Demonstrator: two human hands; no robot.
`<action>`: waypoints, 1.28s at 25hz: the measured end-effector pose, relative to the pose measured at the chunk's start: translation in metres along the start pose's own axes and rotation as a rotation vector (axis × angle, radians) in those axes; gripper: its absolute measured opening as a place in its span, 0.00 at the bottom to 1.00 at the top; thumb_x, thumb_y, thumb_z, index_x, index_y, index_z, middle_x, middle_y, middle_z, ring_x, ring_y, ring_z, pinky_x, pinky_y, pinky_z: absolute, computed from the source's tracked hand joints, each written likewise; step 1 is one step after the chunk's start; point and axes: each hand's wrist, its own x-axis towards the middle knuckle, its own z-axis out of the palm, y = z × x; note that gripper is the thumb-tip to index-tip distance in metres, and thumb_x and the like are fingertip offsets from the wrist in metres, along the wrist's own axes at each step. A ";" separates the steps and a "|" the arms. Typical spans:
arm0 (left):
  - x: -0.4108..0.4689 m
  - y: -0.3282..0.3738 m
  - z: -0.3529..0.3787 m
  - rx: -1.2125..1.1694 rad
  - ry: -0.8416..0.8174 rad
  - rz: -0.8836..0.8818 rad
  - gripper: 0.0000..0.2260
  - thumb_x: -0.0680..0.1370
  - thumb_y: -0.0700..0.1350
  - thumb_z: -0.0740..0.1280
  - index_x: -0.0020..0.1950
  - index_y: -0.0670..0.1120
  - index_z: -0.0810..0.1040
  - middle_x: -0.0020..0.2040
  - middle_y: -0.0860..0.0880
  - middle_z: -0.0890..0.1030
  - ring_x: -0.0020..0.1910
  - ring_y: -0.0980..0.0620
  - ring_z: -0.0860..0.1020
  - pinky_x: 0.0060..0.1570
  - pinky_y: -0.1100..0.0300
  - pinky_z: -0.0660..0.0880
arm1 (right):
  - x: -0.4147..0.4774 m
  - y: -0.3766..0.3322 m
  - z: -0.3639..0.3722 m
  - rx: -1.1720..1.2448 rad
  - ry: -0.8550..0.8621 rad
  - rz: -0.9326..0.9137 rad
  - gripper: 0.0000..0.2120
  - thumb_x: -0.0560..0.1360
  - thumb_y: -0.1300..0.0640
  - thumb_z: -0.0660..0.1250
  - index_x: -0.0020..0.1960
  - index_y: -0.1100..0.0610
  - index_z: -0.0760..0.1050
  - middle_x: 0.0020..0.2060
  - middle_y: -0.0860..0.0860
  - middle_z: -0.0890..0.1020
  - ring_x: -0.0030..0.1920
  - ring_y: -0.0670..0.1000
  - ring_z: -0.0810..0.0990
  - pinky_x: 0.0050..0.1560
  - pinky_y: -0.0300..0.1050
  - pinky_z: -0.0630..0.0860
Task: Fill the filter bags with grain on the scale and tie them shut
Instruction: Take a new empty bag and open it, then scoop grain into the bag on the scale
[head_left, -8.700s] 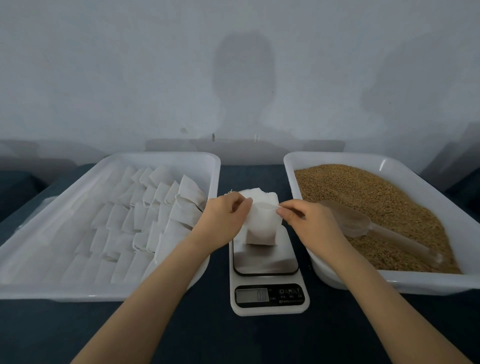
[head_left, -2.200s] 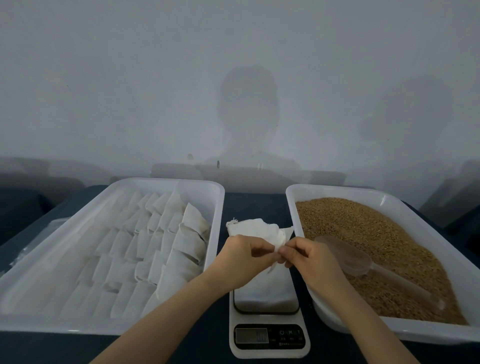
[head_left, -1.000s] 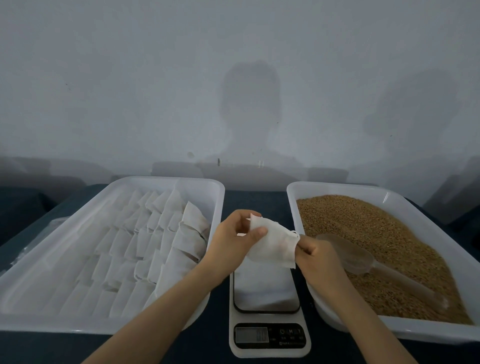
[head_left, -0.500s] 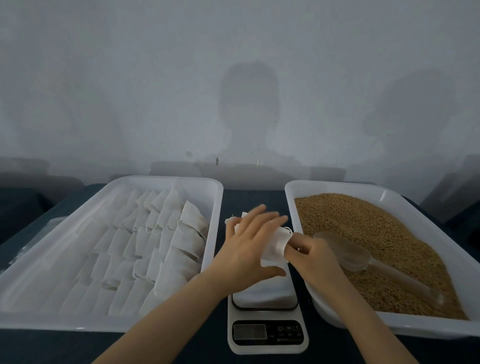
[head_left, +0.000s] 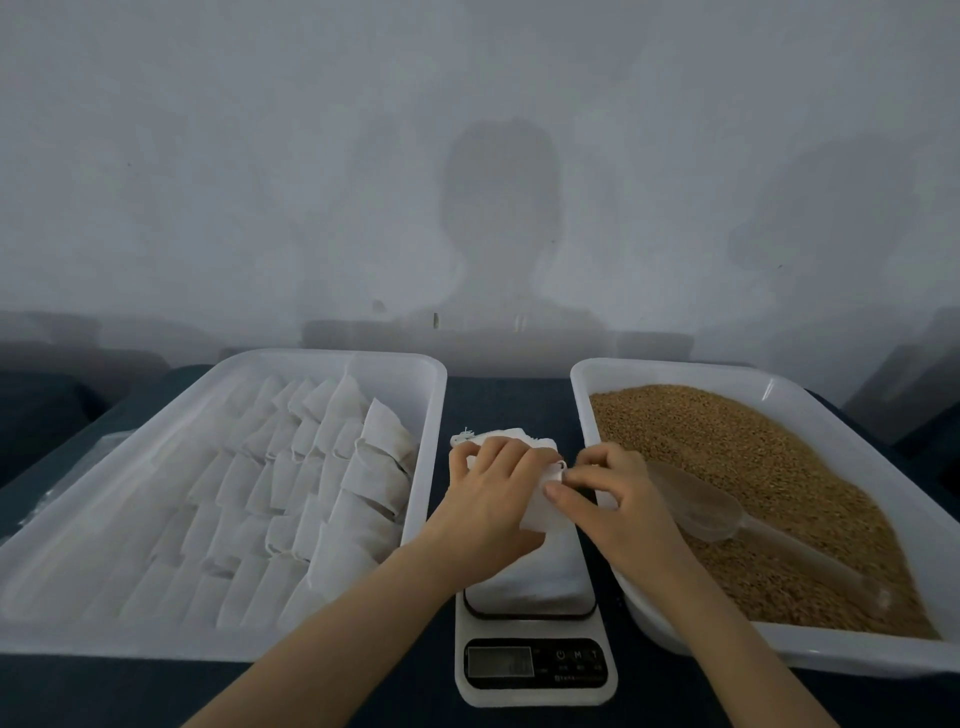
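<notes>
Over the table (head_left: 498, 402), filter bag (head_left: 540, 514) seems pinched between left hand (head_left: 493, 501) and right hand (head_left: 615, 501).

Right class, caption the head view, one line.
Left hand and right hand hold a filter bag over the scale between bag tray and grain tray.

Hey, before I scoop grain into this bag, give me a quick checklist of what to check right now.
1. Filter bag held over the scale: ok, left hand and right hand both grip it.
2. Bag mouth open: cannot tell, hands cover it.
3. Scale zeroed: cannot tell, digits unreadable.
4. Scoop within reach: ok, lying on the grain beside the right hand.
5. Right hand free for scooping: not ok, it pinches the bag.
</notes>
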 end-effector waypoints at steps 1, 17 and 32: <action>0.000 0.000 0.000 0.018 -0.025 -0.015 0.30 0.70 0.49 0.74 0.69 0.48 0.69 0.64 0.49 0.72 0.66 0.47 0.66 0.65 0.48 0.57 | 0.000 0.001 0.000 0.005 0.026 -0.010 0.03 0.73 0.53 0.70 0.42 0.50 0.82 0.42 0.43 0.74 0.50 0.41 0.69 0.48 0.24 0.62; 0.007 -0.004 0.000 -0.295 -0.212 -0.278 0.28 0.72 0.61 0.70 0.68 0.56 0.65 0.62 0.59 0.67 0.63 0.55 0.63 0.66 0.55 0.57 | -0.001 0.003 -0.009 0.122 0.046 0.004 0.07 0.76 0.45 0.62 0.46 0.39 0.80 0.41 0.43 0.83 0.44 0.41 0.80 0.41 0.35 0.76; 0.007 -0.014 -0.005 -0.753 -0.456 -0.401 0.28 0.67 0.55 0.77 0.61 0.61 0.66 0.55 0.61 0.74 0.53 0.57 0.75 0.44 0.69 0.73 | -0.015 0.101 -0.136 -0.935 -0.200 0.375 0.03 0.75 0.44 0.64 0.45 0.42 0.73 0.46 0.41 0.75 0.44 0.42 0.73 0.49 0.42 0.71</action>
